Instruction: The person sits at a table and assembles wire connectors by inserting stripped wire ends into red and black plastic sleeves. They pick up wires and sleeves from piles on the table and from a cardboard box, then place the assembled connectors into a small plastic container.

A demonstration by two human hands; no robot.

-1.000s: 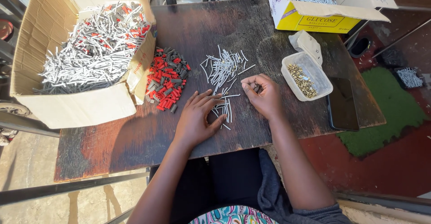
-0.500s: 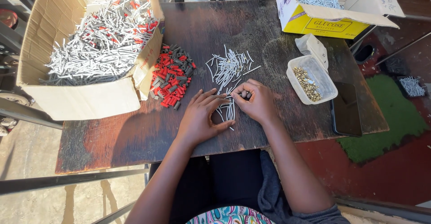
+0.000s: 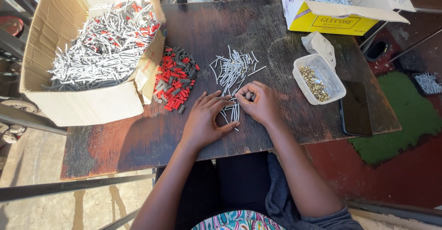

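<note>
A person seated at a dark wooden table (image 3: 138,151) works a small bunch of grey pins (image 3: 232,112) at frame centre, w/ both hands resting on the tabletop. The left hand (image 3: 207,119) lies flat, fingers spread, thumb tip touching the bunch's lower end; the right hand (image 3: 260,103) is curled, fingertips pressed together near the bunch's upper end, though whether it pinches a pin can't be told. The bunch's long axis runs roughly top-to-bottom in the frame, tilted slightly; a looser fan of pins (image 3: 232,66) lies just above it, pointing mostly toward the top edge. Open tabletop lies lower left, toward the near table edge, & upper centre. At upper left a cardboard box (image 3: 83,105) of grey sticks overhangs the table's left edge; red and grey plugs (image 3: 175,80) are heaped beside it. At right, a clear plastic tub (image 3: 338,89) of brass bits sits near a dark flat slab (image 3: 357,110); a yellow box (image 3: 331,23) occupies the upper-right corner.
</note>
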